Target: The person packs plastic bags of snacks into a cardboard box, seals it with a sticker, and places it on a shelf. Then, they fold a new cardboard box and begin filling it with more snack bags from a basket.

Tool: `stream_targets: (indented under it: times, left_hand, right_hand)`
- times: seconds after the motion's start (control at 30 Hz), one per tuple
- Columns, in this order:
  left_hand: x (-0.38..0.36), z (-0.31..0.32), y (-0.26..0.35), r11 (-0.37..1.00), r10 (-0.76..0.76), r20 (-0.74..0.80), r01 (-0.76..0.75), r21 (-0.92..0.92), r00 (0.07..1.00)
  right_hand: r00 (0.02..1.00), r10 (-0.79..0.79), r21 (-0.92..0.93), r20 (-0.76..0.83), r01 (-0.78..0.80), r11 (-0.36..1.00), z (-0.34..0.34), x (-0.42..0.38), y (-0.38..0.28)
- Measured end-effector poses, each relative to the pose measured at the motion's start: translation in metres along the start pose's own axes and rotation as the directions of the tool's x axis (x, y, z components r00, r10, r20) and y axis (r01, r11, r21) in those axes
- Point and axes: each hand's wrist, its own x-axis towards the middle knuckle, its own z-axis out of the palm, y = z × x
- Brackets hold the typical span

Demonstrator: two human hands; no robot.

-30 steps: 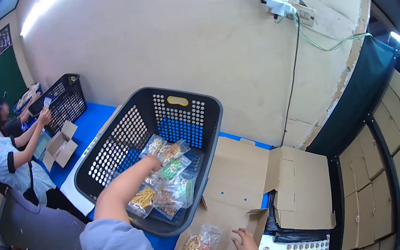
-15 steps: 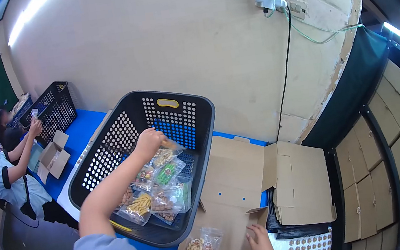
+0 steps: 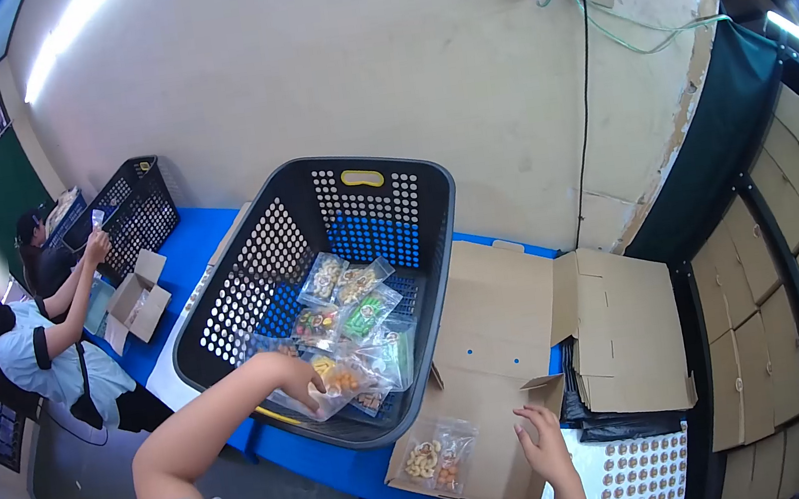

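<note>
My left hand (image 3: 287, 375) is at the near side of a black perforated basket (image 3: 192, 342). Its fingers are closed on a clear packet of orange snacks (image 3: 344, 378), which overlaps other packets. Around it in the basket lie a packet of green pieces (image 3: 365, 317), a packet of mixed coloured pieces (image 3: 313, 323) and several others. My right hand (image 3: 547, 447) holds nothing, fingers apart, by the right edge of an open cardboard box (image 3: 504, 433). Inside that box is a clear packet (image 3: 437, 459) with pale curved pieces and orange-brown ones.
Flattened cardboard boxes (image 3: 627, 331) lie on black plastic to the right, above a sheet of round stickers (image 3: 642, 480). Shelves of closed boxes (image 3: 745, 345) line the right side. At left, a person (image 3: 59, 345) works by a small open box (image 3: 142, 304) and another black basket (image 3: 137, 208).
My left hand has moved from the middle of the basket towards its near side with the packet. My right hand is raised slightly off the box. The whole view has shifted a little.
</note>
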Motion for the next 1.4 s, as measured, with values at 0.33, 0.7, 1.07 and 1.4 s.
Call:
stream_targets:
  times: [0.33,0.7,1.07,1.4]
  left_hand:
    - [0.173,0.047,-0.089,0.951,-0.273,-0.161,0.292,0.102,0.948]
    - [0.053,-0.114,-0.065,0.847,-0.355,-0.903,-0.326,-0.42,0.243]
    - [-0.155,-0.049,0.164,0.553,0.136,-0.99,-0.825,0.112,-0.043]
    - [-0.029,0.039,0.225,0.093,0.216,-0.969,-0.99,-0.102,0.12]
  right_hand:
    - [0.997,0.054,0.036,-0.05,-0.052,0.998,0.009,-0.023,0.019]
    - [0.964,0.167,0.018,-0.208,-0.167,0.986,-0.012,-0.053,0.03]
    - [0.61,0.271,0.546,-0.745,0.323,0.773,-0.048,-0.018,-0.01]
    - [0.681,-0.553,0.85,0.48,-0.517,0.101,0.004,-0.032,-0.028]
